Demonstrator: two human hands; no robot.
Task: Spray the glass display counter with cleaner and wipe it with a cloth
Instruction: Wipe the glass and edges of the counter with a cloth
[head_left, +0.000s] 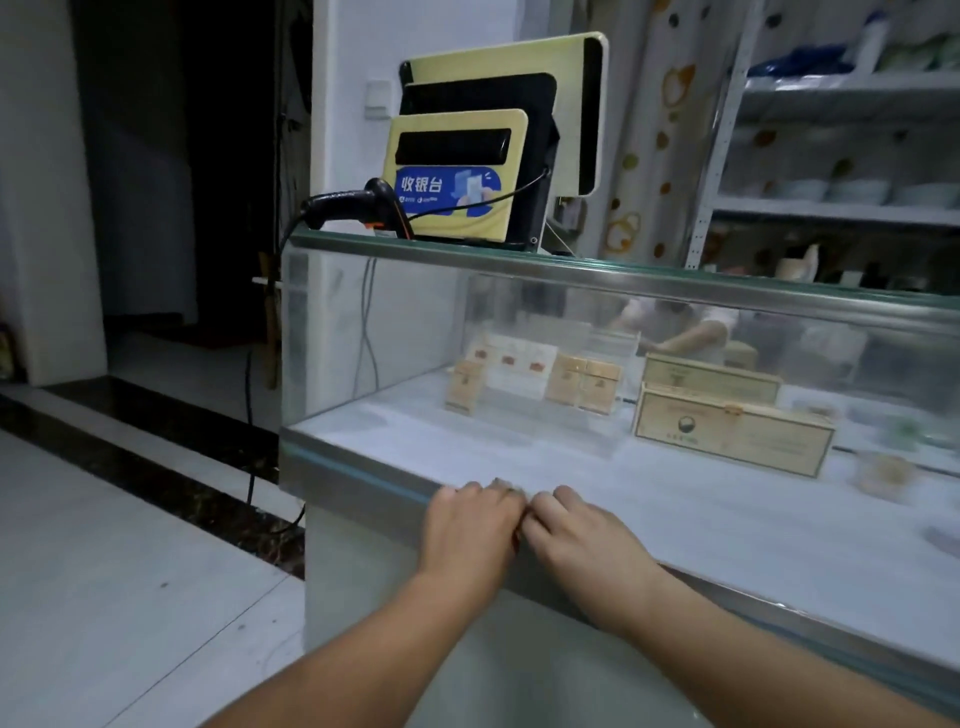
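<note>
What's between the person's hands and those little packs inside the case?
Head view: the counter's front glass, a stretch of white shelf, then the clear stand holding the packs lie beyond the left hand and right hand.

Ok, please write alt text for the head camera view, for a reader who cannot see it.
A person's left hand and right hand rest side by side on the lower metal edge of a glass display counter; no cloth or spray bottle is visible. Inside are boxed goods; a cash register and barcode scanner stand on top.
</note>
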